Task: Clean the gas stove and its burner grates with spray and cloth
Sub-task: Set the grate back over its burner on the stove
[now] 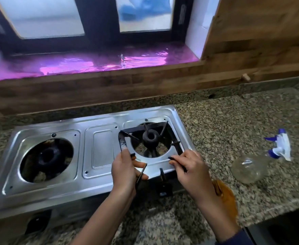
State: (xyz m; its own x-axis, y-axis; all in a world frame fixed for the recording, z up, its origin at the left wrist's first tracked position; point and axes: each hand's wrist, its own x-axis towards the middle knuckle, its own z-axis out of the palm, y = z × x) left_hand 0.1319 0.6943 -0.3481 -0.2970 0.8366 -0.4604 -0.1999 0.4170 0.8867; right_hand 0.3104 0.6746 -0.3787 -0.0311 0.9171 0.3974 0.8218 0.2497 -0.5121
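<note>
Stove (99,151), a steel two-burner unit, sits on the speckled granite desk (233,117) below a window sill lined with purple foil (92,66). Its left burner (48,156) lies bare with no grate over it. Over the right burner (151,137) a black grate (145,129) is tilted, its near edge raised. The left hand (125,171) has its fingers (139,164) closed around the grate's near-left corner, thumb lying along the left bar. The right hand (189,167) pinches the near-right corner between curled fingers. Below that wrist lies an orange-brown cloth (226,197). Farther right, a clear spray bottle (251,167) with a blue-and-white trigger lies on its side.
</note>
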